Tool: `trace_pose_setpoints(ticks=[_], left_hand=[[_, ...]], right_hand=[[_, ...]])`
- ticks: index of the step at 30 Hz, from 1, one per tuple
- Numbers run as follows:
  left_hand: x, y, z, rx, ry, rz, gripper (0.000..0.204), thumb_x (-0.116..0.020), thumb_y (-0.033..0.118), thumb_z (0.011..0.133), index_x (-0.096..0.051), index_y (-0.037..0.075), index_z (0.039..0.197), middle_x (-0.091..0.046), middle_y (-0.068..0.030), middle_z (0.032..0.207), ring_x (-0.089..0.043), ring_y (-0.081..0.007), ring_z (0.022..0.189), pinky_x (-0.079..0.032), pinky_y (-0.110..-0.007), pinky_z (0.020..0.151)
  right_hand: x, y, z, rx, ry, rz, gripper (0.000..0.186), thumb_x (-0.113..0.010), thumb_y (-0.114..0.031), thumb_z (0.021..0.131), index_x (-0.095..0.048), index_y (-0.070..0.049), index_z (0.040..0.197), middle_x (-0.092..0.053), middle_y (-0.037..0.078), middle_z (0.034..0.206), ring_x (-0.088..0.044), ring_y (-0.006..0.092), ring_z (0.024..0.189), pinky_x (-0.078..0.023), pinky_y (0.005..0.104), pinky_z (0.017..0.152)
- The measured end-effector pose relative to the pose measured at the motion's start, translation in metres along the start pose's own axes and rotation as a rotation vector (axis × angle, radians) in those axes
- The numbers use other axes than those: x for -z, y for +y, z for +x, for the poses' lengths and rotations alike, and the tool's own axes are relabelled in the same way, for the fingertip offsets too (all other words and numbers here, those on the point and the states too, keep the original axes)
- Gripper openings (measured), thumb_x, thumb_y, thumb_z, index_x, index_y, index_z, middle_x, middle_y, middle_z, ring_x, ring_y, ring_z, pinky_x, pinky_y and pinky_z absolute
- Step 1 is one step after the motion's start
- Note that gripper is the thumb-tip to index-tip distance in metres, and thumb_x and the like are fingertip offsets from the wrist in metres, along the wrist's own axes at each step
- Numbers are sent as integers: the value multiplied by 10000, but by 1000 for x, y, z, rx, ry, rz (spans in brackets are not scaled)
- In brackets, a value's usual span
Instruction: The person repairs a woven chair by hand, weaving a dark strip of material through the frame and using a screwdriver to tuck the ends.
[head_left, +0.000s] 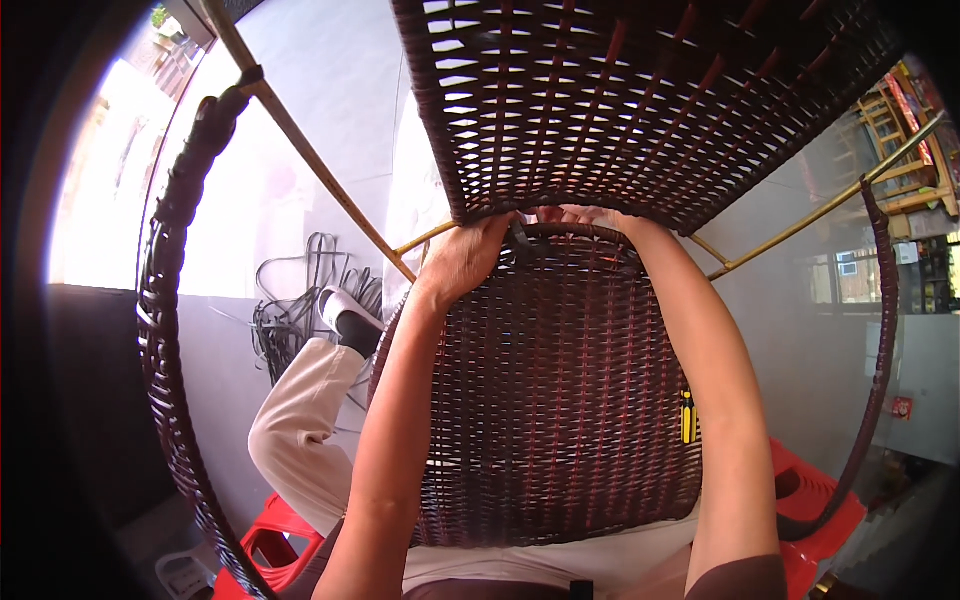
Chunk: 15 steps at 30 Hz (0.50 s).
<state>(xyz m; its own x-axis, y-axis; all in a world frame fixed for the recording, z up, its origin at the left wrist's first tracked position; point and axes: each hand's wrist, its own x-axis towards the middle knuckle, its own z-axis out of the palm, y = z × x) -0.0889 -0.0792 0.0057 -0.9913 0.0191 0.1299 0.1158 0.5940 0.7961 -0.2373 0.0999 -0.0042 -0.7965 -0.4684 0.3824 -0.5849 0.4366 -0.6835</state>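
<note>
A dark brown woven wicker chair lies over my lap, with its lower woven panel [560, 390] facing me and its upper woven panel [600, 110] beyond. Both hands reach into the narrow gap between the panels. My left hand [468, 258] is bent over the gap's left end, its fingers closed by a short dark weaving strip [519, 238] and partly hidden. To its right, my right hand [592, 216] has its fingers curled in the gap behind the lower panel's top edge; whatever they hold is hidden.
Wicker-wrapped armrests curve at left [165, 290] and right [885, 290], joined to gold metal tubes [320, 170]. A yellow-and-black tool handle [688, 418] sits at the lower panel's right side. Loose dark strips [285, 320] lie on the floor near my shoe [345, 305]. A red stool [820, 505] shows below.
</note>
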Motion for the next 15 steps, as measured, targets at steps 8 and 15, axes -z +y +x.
trace_pose_setpoints(ticks=[8,15], left_hand=[[0,3,-2,-22,-48,-8,268,-329,99,917,-481,18,1123,-507,-229,1117,-490,-393,1013,-411,-432,816],[1,6,-4,-175,-7,123,202,-409,81,883,-475,-45,1028,-500,-243,951,-496,-391,891,-399,-438,770]], right_hand=[[5,-7,5,-80,-160,-5,337,-592,-263,767,-590,-61,1037,-599,60,1016,-540,220,982,-437,369,881],[3,-7,2,-63,-119,-3,333,-565,-270,784,-584,-59,1042,-598,59,1016,-541,217,978,-439,366,879]])
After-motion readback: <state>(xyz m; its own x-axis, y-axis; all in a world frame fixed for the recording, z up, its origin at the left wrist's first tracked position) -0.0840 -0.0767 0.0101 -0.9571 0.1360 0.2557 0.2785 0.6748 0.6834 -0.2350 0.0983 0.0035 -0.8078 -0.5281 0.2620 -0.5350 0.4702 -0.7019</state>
